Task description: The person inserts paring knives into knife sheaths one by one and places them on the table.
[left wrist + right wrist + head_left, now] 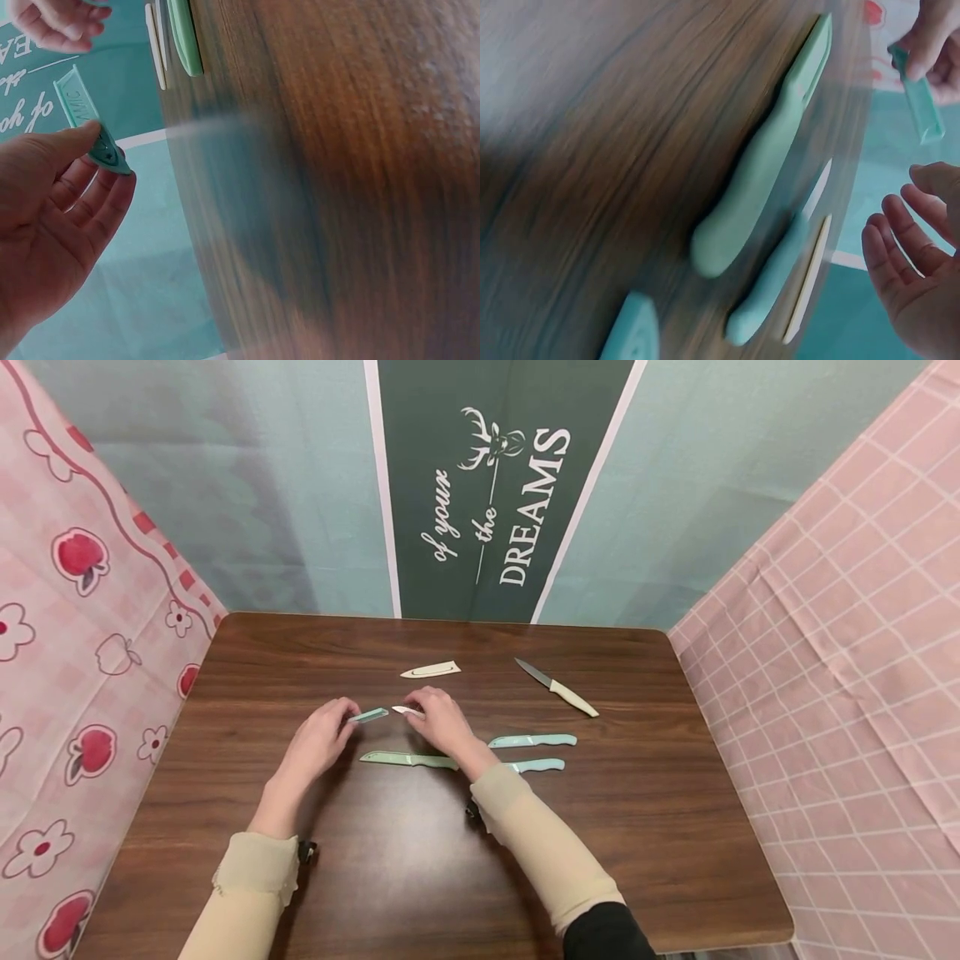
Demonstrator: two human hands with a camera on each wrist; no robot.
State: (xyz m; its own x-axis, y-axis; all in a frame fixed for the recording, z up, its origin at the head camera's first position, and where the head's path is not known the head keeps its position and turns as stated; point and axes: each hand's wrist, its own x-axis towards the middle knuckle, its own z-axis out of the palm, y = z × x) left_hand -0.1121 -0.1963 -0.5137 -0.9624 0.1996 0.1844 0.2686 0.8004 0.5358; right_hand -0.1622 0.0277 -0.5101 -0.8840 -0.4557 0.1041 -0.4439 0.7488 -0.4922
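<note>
My left hand (321,737) pinches a teal blade sheath (90,112) between thumb and fingers, raised with its open end toward the right hand. Across from it, my right hand (915,262) has loosely bent fingers and nothing in its grasp. It hovers over a small teal-handled knife (769,277) lying on the table. In the head view that knife's pale blade (405,710) points left and the hand hides its handle. A longer green knife (408,760) in its sheath lies nearer to me, partly behind the right arm.
A cream sheath (431,670) lies farther back on the brown table (390,893). To the right is a bare-bladed cream-handled knife (573,698). Two light-blue knives, the upper one (534,740) and the lower one (542,765), lie beside the right forearm.
</note>
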